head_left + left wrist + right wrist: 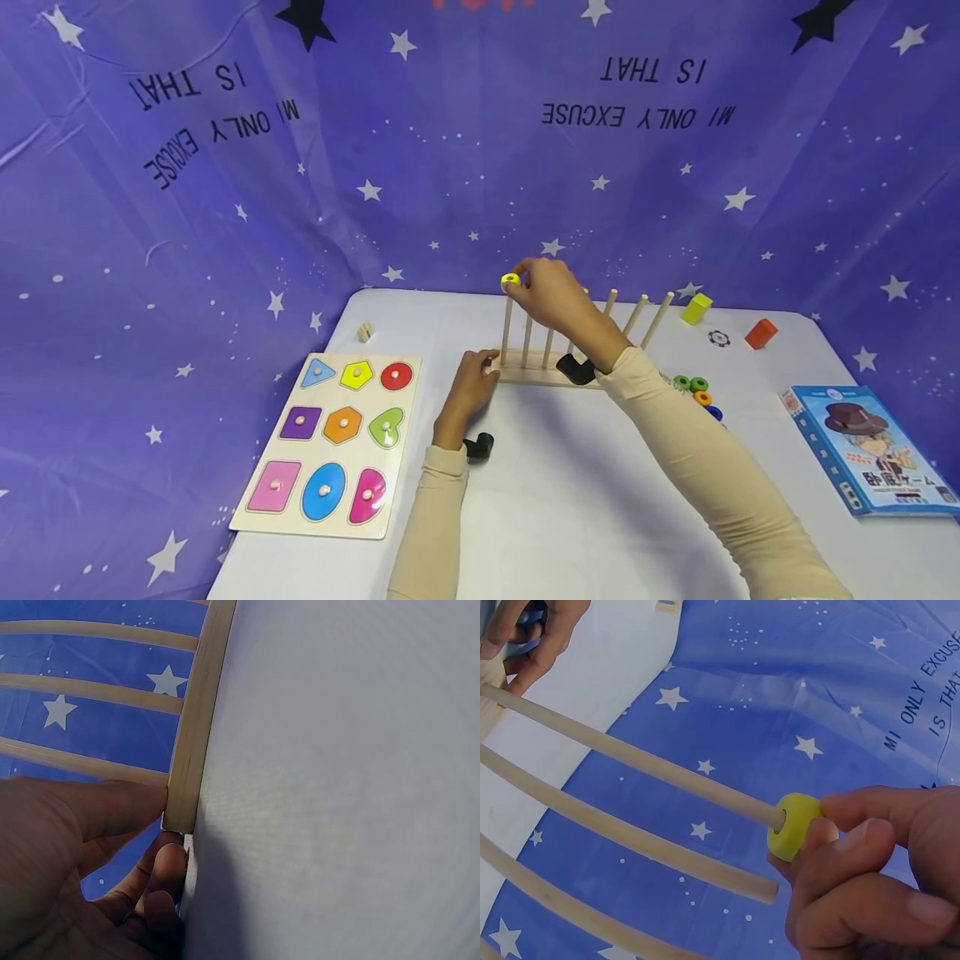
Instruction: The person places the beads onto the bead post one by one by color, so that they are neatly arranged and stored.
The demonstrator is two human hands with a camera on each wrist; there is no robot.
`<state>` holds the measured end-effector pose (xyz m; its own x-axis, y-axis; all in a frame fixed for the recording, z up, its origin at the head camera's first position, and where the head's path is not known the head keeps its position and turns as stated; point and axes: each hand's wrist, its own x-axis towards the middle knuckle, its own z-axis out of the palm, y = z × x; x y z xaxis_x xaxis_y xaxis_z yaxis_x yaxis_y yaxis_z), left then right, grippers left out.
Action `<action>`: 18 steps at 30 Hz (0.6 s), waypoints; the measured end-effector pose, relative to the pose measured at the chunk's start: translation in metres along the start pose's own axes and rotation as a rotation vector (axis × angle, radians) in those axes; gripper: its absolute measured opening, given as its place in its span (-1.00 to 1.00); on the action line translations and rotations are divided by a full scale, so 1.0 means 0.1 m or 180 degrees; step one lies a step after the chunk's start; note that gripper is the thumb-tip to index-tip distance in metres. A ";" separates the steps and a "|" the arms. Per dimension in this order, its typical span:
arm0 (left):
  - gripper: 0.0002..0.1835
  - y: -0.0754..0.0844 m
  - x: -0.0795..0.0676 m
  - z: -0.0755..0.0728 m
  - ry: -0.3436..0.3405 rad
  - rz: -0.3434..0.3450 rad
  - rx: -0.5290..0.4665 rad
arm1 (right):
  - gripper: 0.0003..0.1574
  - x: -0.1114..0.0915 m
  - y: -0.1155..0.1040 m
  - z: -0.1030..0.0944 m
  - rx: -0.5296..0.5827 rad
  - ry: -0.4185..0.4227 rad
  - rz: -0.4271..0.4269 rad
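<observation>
A wooden peg rack (536, 377) with several upright rods stands on the white table. My right hand (553, 293) pinches a yellow ring (510, 279) at the tip of the leftmost rod. Up close in the right wrist view, the rod's tip sits inside the hole of the yellow ring (793, 825), with thumb and fingers around the ring's outer side. Down at the rack's left end, my left hand (472, 385) holds the base. The left wrist view has its thumb against the base (191, 765) and curled fingers at the base's end.
Green rings (699, 384), an orange ring (702, 398) and a blue ring (715, 413) lie right of the rack. Behind them are a yellow block (697, 308), a red-orange block (761, 333) and a chip (718, 338). A shape puzzle board (315, 517) lies left, a blue box (873, 450) right.
</observation>
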<state>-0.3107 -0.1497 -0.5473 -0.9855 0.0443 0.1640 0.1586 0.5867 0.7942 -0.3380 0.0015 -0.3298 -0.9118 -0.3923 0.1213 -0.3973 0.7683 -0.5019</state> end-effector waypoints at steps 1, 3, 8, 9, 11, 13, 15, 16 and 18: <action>-0.59 0.00 0.00 0.00 0.0007 0.0000 -0.0015 | -0.52 0.00 0.01 0.00 -0.0009 0.0012 0.0010; -0.59 0.00 0.00 0.01 0.0020 -0.0004 -0.0044 | -0.49 -0.02 0.02 -0.01 -0.0013 0.0038 0.0019; -0.58 0.00 0.01 0.03 0.0018 -0.0083 -0.0130 | -0.45 -0.15 0.11 -0.20 0.0051 0.0270 0.0007; -0.57 0.00 0.02 0.03 0.0016 -0.0102 -0.0128 | -0.46 -0.20 0.15 -0.27 0.0085 0.0328 0.0025; -0.57 -0.01 0.02 0.02 0.0010 -0.0144 -0.0135 | -0.46 -0.35 0.27 -0.44 0.0124 0.0437 0.0067; -0.56 -0.02 0.04 0.04 0.0009 -0.0160 -0.0165 | -0.46 -0.57 0.45 -0.62 0.0119 0.0552 0.0171; -0.56 -0.02 0.05 0.06 -0.0029 -0.0169 -0.0227 | -0.44 -0.84 0.71 -0.79 0.0078 0.0681 0.0355; -0.56 -0.02 0.05 0.06 -0.0037 -0.0183 -0.0265 | -0.41 -0.98 0.85 -0.87 0.0054 0.0734 0.0458; -0.55 -0.03 0.06 0.05 -0.0040 -0.0211 -0.0307 | -0.36 -1.26 1.16 -0.94 0.0041 0.0827 0.0713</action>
<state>-0.3171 -0.1475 -0.5519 -0.9946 0.0185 0.1023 0.0974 0.5082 0.8557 -0.2787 0.1878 -0.3226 -0.9729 -0.0712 0.2201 -0.1843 0.8137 -0.5512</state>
